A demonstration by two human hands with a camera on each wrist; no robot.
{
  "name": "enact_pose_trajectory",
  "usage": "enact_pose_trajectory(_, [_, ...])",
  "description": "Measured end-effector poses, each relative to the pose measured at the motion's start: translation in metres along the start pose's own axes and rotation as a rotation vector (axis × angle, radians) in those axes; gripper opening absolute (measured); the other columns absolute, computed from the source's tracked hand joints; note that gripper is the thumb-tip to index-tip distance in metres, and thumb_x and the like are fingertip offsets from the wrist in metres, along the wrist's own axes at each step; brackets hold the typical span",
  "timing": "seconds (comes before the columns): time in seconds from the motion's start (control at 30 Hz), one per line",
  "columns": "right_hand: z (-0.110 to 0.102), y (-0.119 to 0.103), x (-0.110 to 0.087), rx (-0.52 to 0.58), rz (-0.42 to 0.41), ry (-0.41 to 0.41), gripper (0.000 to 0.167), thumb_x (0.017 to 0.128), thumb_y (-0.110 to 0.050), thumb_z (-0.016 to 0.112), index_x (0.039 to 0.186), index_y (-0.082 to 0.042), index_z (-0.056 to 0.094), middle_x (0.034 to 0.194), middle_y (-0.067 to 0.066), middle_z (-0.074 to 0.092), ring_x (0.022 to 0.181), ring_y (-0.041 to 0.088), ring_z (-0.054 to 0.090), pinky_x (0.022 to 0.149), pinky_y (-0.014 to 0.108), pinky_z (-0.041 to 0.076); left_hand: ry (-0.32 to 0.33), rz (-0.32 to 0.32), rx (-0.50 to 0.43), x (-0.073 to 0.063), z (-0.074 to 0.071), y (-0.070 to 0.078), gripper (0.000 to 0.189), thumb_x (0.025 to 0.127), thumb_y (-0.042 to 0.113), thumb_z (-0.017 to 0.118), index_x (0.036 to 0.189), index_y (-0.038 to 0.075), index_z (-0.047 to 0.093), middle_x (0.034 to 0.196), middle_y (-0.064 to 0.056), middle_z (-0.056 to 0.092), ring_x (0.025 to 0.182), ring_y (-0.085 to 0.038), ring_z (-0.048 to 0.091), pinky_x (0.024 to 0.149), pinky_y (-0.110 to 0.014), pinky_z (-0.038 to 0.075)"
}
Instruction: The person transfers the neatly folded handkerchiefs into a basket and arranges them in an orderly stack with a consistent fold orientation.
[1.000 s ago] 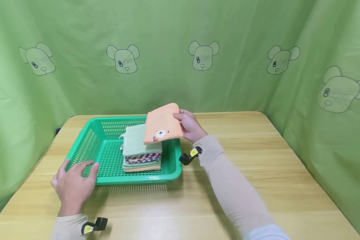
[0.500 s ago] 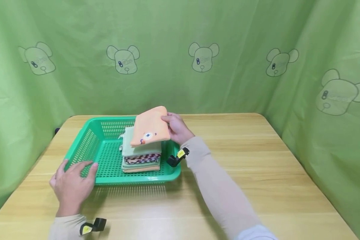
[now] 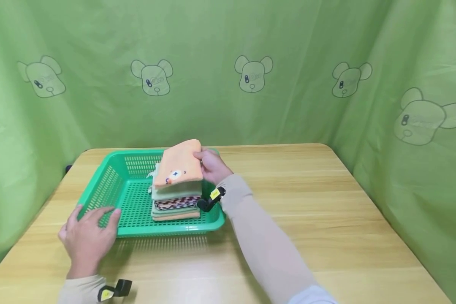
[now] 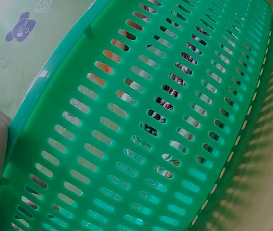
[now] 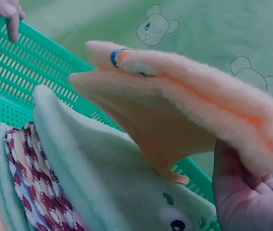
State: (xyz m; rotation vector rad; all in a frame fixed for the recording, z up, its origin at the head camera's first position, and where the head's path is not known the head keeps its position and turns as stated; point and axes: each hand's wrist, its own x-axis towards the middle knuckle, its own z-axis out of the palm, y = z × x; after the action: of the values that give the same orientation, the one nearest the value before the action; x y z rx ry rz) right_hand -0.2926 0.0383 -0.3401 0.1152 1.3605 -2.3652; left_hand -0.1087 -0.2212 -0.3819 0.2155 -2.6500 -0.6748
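Note:
My right hand (image 3: 213, 166) pinches the right edge of a folded peach hand towel (image 3: 181, 161), printed with a bear face. This towel is tilted above a stack of folded towels in a green plastic basket (image 3: 152, 232). A pale green towel (image 5: 112, 168) tops the stack. Below it lie a dark-and-white patterned towel (image 3: 176, 203), then green and peach layers (image 3: 176, 216). At the basket's front left corner, my left hand (image 3: 88, 240) grips the rim, fingers curled over it. The left wrist view shows mostly the slotted basket wall (image 4: 141, 110) and part of that hand.
The basket stands on the left of a wooden table (image 3: 289, 202). Inside it, bare slotted floor (image 3: 137, 204) lies left of the stack. A green curtain (image 3: 201, 109) with bear outlines hangs behind the table and at both sides.
My right hand has moved left and slightly down with the peach towel, bringing it more squarely over the stack. My left hand stays on the basket rim.

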Motion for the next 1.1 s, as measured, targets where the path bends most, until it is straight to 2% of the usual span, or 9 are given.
enact_pose_trajectory(0.13, [0.007,0.002,0.000,-0.036,-0.018,-0.003,0.042,0.100,0.002,0.041,0.141,0.004,0.035,0.134,0.024,0.049,0.124,0.036,0.050,0.100,0.045,0.044,0.010,-0.003,-0.005,-0.001,0.000,0.000,0.044,0.097,0.045,0.050,0.116,0.009,0.065,0.126,-0.024,0.059,0.136,-0.049,0.025,0.100,-0.069,0.013])
enact_pose_trajectory(0.3, [0.012,0.004,0.001,-0.108,-0.008,-0.019,0.041,0.100,-0.001,0.045,0.141,0.000,0.037,0.128,0.022,0.054,0.111,0.030,0.058,0.096,0.044,0.048,0.003,-0.008,0.003,0.000,-0.001,0.000,0.045,0.098,0.046,0.049,0.117,0.009,0.065,0.127,-0.025,0.059,0.136,-0.049,0.024,0.100,-0.069,0.013])
enact_pose_trajectory(0.4, [0.011,0.007,0.003,-0.220,0.030,0.015,0.042,0.099,-0.002,0.048,0.141,-0.002,0.040,0.125,0.022,0.057,0.105,0.030,0.061,0.091,0.043,0.051,-0.006,-0.008,0.008,0.001,-0.001,0.001,0.045,0.098,0.046,0.047,0.118,0.009,0.065,0.127,-0.025,0.058,0.136,-0.049,0.024,0.100,-0.069,0.013])
enact_pose_trajectory(0.53, [0.006,0.011,0.005,-0.402,0.073,0.103,0.043,0.096,0.002,0.052,0.138,0.002,0.043,0.118,0.022,0.059,0.103,0.032,0.063,0.083,0.037,0.055,-0.006,-0.006,0.006,0.002,-0.001,0.001,0.045,0.099,0.046,0.047,0.117,0.009,0.064,0.127,-0.025,0.058,0.136,-0.049,0.024,0.100,-0.069,0.013])
enact_pose_trajectory(0.73, [0.003,0.016,0.004,-0.568,0.019,0.160,0.044,0.086,0.018,0.048,0.129,0.006,0.047,0.115,0.022,0.056,0.096,0.033,0.063,0.076,0.034,0.056,0.005,-0.004,0.000,0.003,-0.002,0.001,0.045,0.098,0.046,0.048,0.117,0.009,0.065,0.127,-0.025,0.059,0.136,-0.049,0.024,0.100,-0.069,0.013])
enact_pose_trajectory(0.87, [0.004,0.018,0.002,-0.658,-0.009,0.205,0.056,0.078,0.022,0.044,0.132,0.006,0.046,0.118,0.021,0.054,0.091,0.031,0.062,0.074,0.034,0.057,-0.003,-0.009,0.006,0.001,-0.002,0.000,0.045,0.098,0.046,0.048,0.117,0.009,0.065,0.127,-0.024,0.059,0.136,-0.049,0.024,0.099,-0.069,0.014])
enact_pose_trajectory(1.07, [0.005,0.017,-0.003,-0.777,-0.029,0.260,0.064,0.082,0.016,0.046,0.142,0.000,0.038,0.133,0.019,0.048,0.104,0.029,0.057,0.086,0.035,0.053,-0.006,-0.007,0.009,0.000,0.000,0.000,0.045,0.097,0.047,0.049,0.117,0.010,0.065,0.127,-0.023,0.059,0.136,-0.049,0.025,0.099,-0.069,0.014])
enact_pose_trajectory(1.1, [0.005,0.016,-0.003,-0.781,-0.038,0.260,0.064,0.082,0.016,0.046,0.143,-0.001,0.037,0.134,0.018,0.047,0.097,0.027,0.058,0.084,0.034,0.053,-0.005,-0.006,0.007,0.001,0.000,-0.001,0.045,0.097,0.046,0.049,0.117,0.009,0.065,0.127,-0.023,0.059,0.136,-0.049,0.025,0.100,-0.069,0.014])
